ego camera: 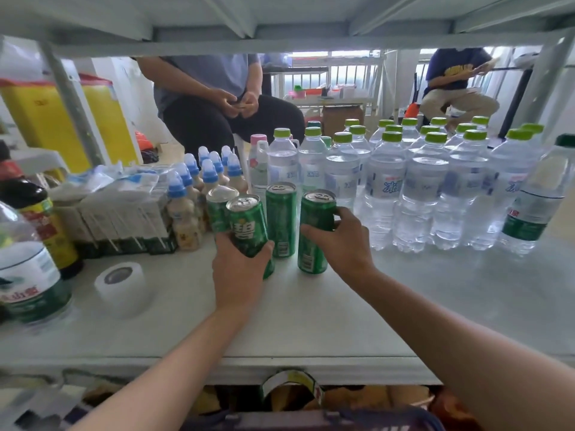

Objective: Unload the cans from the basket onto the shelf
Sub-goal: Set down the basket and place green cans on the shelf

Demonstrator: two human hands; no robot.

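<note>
Four green cans stand on the white shelf [311,321], grouped near its middle, set back from the front edge. The left hand [239,269] is wrapped around the front-left can [249,225], its grip grasping the lower body; this can tilts slightly and its base is hidden by the hand, so contact with the shelf cannot be told. The right hand [342,241] grasps the right can [314,225] at mid-height, fingers curled around its side; that can stands upright on the shelf. Between the two held cans, further back, the middle can [281,213] stands free. The rear-left can [217,206] stands just behind the front-left can. Clear water bottles [404,188] with green caps fill the back right of the shelf. Small blue-capped bottles [199,181] stand behind the cans to the left. A white tape roll [121,284] lies toward the front left. The basket [326,419] rim shows below the shelf's front edge.
</note>
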